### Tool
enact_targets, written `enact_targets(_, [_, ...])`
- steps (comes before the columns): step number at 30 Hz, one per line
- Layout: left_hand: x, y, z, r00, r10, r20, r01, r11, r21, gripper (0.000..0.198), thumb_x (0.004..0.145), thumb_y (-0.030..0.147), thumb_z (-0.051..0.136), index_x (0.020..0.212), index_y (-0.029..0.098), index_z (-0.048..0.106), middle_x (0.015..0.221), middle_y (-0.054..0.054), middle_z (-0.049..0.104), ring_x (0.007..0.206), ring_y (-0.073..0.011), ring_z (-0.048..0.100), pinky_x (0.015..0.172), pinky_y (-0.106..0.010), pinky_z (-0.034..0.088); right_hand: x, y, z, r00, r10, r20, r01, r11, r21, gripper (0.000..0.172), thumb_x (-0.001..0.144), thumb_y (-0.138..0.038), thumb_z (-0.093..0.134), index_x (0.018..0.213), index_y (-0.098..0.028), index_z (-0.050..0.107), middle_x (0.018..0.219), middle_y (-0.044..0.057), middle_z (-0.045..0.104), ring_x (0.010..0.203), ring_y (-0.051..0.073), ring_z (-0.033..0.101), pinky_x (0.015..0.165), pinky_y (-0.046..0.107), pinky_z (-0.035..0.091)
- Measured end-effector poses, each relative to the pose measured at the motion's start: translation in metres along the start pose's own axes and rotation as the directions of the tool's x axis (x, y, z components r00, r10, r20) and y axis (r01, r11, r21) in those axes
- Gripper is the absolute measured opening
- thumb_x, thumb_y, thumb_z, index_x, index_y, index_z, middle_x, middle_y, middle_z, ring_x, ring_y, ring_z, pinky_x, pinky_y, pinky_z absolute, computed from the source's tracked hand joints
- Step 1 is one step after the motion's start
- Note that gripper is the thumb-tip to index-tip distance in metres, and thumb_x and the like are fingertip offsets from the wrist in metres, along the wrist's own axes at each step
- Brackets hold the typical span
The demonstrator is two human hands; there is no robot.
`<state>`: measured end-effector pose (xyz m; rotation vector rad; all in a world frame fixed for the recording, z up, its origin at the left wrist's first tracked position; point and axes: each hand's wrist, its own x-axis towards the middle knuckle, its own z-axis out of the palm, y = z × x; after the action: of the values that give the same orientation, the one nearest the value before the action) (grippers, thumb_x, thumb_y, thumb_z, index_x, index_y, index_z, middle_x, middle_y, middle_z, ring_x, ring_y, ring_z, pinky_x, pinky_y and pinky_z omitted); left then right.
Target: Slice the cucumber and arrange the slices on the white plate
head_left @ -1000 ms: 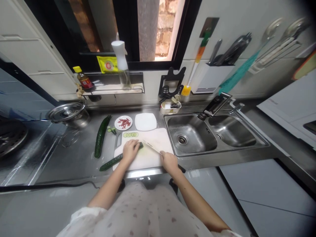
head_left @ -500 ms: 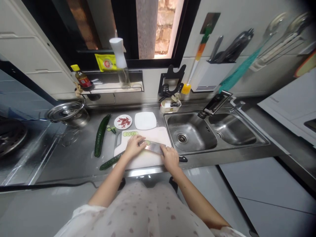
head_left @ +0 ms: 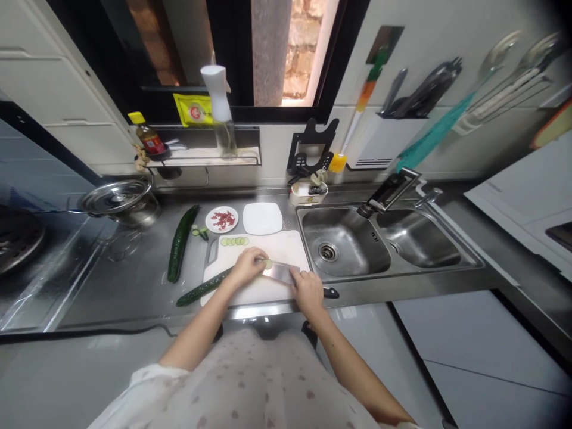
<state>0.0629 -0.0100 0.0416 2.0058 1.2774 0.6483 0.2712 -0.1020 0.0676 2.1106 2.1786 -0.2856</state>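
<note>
My left hand (head_left: 247, 266) is closed, its fingertips pinching a round cucumber slice (head_left: 268, 264) at the left end of the knife's blade. The wide-bladed kitchen knife (head_left: 282, 273) is gripped in my right hand (head_left: 309, 291), its black handle end showing past the palm. Both hands are over the white cutting board (head_left: 263, 292). A cut cucumber (head_left: 203, 288) lies slanting across the board's left edge, partly hidden by my left forearm. Several overlapping cucumber slices (head_left: 235, 241) form a row at the board's upper left.
A whole cucumber (head_left: 182, 244) and trimmed cucumber pieces (head_left: 200, 232) lie left of the board. Behind it are a plate of chopped red bits (head_left: 222, 220) and a white square plate (head_left: 263, 218). The double sink (head_left: 344, 238) is right; a lidded pot (head_left: 120, 202) stands left.
My left fingertips have closed in on the slice at the blade and bunched together. The knife stays in my right hand, nearly still. The camera view has shifted slightly.
</note>
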Motion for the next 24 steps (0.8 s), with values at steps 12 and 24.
enact_targets(12, [0.010, -0.006, 0.001, 0.969, -0.177, -0.171, 0.167, 0.984, -0.067, 0.011, 0.077, 0.018, 0.060, 0.084, 0.020, 0.069, 0.080, -0.001, 0.069, 0.076, -0.0159, 0.061, 0.072, -0.026, 0.047, 0.000, 0.009, 0.007, 0.999, 0.052, 0.006, -0.051, 0.998, -0.023, 0.046, 0.087, -0.022, 0.054, 0.134, -0.024, 0.054, 0.102, 0.009, 0.066, 0.098, 0.023, 0.055, 0.080, 0.030, 0.033])
enact_targets(24, [0.047, -0.059, -0.007, 0.755, -0.540, -0.371, 0.578, 0.816, -0.013, 0.026, 0.077, 0.021, 0.060, 0.102, 0.025, 0.064, 0.089, -0.002, 0.072, 0.086, -0.0204, 0.064, 0.077, -0.030, 0.042, -0.001, 0.014, 0.013, 0.995, 0.100, -0.003, -0.100, 0.995, 0.019, 0.046, 0.086, -0.021, 0.056, 0.132, -0.024, 0.056, 0.098, 0.007, 0.068, 0.098, 0.021, 0.058, 0.082, 0.028, 0.035])
